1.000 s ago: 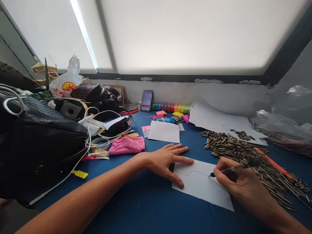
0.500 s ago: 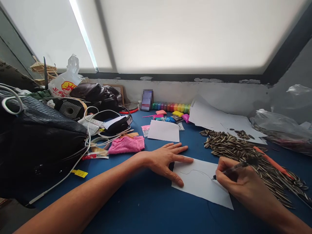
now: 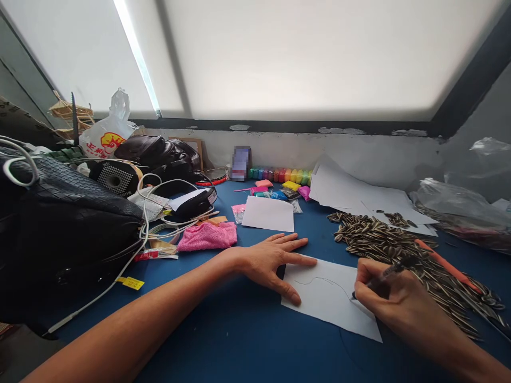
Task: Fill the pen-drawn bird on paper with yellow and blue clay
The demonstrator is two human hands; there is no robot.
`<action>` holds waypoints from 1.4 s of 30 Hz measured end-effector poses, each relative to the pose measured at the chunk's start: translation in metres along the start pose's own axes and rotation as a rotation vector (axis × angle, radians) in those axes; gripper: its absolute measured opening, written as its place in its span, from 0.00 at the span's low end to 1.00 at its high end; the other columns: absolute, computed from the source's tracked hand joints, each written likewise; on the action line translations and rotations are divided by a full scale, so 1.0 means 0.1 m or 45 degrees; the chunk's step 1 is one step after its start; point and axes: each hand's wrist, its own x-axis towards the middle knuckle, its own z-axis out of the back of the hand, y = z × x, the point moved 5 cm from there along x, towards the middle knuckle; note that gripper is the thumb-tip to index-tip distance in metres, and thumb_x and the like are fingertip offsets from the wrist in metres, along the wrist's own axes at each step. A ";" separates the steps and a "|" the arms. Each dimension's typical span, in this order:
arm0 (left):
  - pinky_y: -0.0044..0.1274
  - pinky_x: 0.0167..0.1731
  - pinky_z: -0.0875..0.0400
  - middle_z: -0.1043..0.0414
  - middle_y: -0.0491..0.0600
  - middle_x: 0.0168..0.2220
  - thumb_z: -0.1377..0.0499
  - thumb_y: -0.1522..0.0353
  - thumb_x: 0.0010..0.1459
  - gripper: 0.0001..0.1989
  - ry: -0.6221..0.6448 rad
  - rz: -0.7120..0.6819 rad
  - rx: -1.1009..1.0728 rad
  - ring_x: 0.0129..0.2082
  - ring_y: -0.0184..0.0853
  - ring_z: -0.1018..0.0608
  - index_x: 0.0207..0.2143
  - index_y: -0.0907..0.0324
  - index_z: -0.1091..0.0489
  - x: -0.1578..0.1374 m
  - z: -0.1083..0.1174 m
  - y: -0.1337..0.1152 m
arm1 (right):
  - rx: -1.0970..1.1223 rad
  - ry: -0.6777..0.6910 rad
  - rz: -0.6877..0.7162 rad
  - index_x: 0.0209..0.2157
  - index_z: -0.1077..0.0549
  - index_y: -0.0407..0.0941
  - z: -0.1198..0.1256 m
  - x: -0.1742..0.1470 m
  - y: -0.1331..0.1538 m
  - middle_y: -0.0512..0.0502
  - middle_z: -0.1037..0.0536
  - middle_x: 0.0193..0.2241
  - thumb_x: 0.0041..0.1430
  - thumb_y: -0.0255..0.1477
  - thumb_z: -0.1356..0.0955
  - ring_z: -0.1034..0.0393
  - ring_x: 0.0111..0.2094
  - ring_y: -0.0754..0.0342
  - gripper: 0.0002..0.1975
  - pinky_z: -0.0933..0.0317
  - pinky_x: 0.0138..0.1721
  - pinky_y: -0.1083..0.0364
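One slim clear-and-black pen sits pinched in your right hand; should your flat, spread left hand ease pressure, the white rectangular paper could slip.

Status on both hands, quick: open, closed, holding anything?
Left hand: open, spread, resting partly on the paper.
Right hand: closed, holding a pen.

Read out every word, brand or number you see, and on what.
None legible for certain.
White plastic bag: red characters, unclear.
Yellow tag: too small.
White label on black case: too small.
Black patterned roll: marks too small.
Upright pixelated object: blurred.
Sheet under left hand: curved line, no words.
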 end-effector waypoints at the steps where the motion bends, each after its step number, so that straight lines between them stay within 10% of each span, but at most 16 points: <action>1: 0.42 0.65 0.68 0.69 0.49 0.70 0.40 0.43 0.49 0.45 -0.001 -0.001 0.000 0.69 0.48 0.65 0.66 0.47 0.49 0.00 0.00 0.00 | 0.000 0.015 -0.005 0.20 0.40 0.47 0.00 0.00 0.00 0.56 0.46 0.17 0.55 0.34 0.38 0.53 0.19 0.60 0.12 0.59 0.20 0.58; 33: 0.42 0.65 0.69 0.69 0.51 0.70 0.41 0.43 0.50 0.45 -0.002 -0.008 -0.002 0.69 0.44 0.66 0.66 0.47 0.50 0.00 0.00 0.00 | 0.015 0.101 -0.039 0.20 0.41 0.47 0.00 0.02 0.07 0.56 0.46 0.17 0.53 0.34 0.37 0.50 0.20 0.59 0.11 0.55 0.20 0.59; 42: 0.39 0.65 0.69 0.68 0.52 0.70 0.41 0.44 0.51 0.44 -0.020 0.001 0.010 0.69 0.43 0.66 0.66 0.48 0.49 0.00 -0.01 0.00 | 0.245 -0.129 0.198 0.31 0.21 0.51 -0.13 -0.09 0.35 0.51 0.19 0.29 0.55 0.39 0.31 0.23 0.30 0.53 0.09 0.30 0.27 0.61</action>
